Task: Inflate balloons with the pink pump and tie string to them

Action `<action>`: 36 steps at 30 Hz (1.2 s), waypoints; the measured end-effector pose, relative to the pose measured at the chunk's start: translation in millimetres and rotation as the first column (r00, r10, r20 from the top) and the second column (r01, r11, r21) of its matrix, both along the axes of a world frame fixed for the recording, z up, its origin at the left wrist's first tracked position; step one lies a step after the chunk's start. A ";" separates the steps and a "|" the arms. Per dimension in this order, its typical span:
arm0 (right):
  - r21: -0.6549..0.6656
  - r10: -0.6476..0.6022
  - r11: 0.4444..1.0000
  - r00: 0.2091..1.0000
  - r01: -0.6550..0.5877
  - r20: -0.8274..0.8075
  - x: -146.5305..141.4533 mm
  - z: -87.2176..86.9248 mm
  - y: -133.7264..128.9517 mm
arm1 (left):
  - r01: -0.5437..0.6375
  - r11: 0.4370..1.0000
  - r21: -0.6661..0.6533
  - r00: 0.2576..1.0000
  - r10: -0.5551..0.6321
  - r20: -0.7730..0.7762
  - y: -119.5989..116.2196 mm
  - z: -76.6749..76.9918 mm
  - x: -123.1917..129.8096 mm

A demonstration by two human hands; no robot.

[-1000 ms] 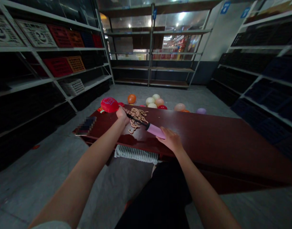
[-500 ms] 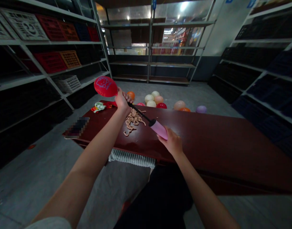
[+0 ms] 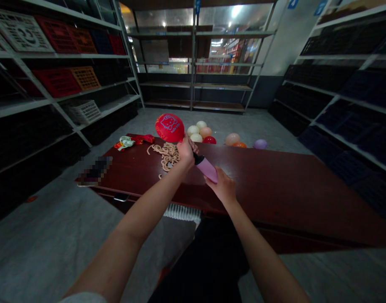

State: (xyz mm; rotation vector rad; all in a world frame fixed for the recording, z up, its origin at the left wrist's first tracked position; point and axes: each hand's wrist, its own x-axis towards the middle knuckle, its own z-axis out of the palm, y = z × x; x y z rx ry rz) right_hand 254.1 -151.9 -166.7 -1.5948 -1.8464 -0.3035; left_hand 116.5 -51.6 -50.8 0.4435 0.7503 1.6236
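Red balloon (image 3: 169, 127) at the left hand (image 3: 186, 150), above the counter (image 3: 275, 181)

Head view: The left hand is closed around the balloon's neck, at the black end of the pink pump (image 3: 208, 170). The balloon is inflated and projects beyond this hand. The right hand (image 3: 224, 185) grasps the pump's barrel. Tan strands (image 3: 169, 156) lie on the counter beside and below the left hand. Limp balloons (image 3: 126, 142) lie farther left of it.
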 end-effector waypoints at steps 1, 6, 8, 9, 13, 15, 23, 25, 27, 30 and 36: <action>0.001 0.015 1.000 1.000 -0.015 0.012 -0.7 0.3 0.0 | 0.000 1.000 -0.015 1.000 0.000 0.009 -0.6 -0.7 -5.7; 0.007 0.115 0.993 0.990 -0.116 0.082 -5.3 0.4 -1.6 | -0.004 0.997 -0.075 0.997 0.010 0.080 -9.6 -4.7 -41.7; 0.001 0.131 0.991 0.985 -0.132 0.110 -6.5 0.3 -3.4 | -0.015 0.997 -0.072 0.994 0.023 0.107 -12.8 -5.1 -56.2; -0.005 0.139 0.990 0.983 -0.139 0.123 -6.9 0.5 -4.4 | -0.027 0.997 -0.077 0.992 0.036 0.117 -13.8 -4.2 -63.7; -0.027 0.171 0.985 0.974 -0.169 0.152 -8.5 2.9 -8.3 | -0.092 0.988 -0.126 0.988 0.107 0.114 -13.5 8.0 -99.1; -0.031 0.181 0.983 0.970 -0.178 0.164 -9.6 4.1 -9.7 | -0.105 0.985 -0.135 0.987 0.119 0.106 -11.6 17.6 -119.2; 0.057 0.227 0.970 0.966 -0.235 0.126 -8.1 -0.3 -5.6 | -0.077 0.995 -0.067 0.995 0.081 0.064 6.0 51.4 -154.7; 0.081 0.215 0.972 0.973 -0.222 0.087 -5.1 -1.9 -2.9 | -0.047 0.999 -0.016 0.998 0.048 0.050 10.0 55.7 -146.4; 0.092 0.181 0.978 0.982 -0.185 0.052 -2.5 -2.8 -1.0 | -0.027 0.999 0.021 0.999 0.027 0.040 13.1 58.4 -134.5; 0.086 0.122 0.989 0.993 -0.122 0.012 -0.8 -2.9 0.4 | 0.008 0.999 0.041 0.999 -0.010 0.037 16.1 57.9 -112.6; 0.057 0.054 0.997 0.998 -0.053 -0.018 -1.0 -2.3 2.1 | 0.110 0.994 0.026 0.993 -0.111 0.033 9.4 34.7 -47.8</action>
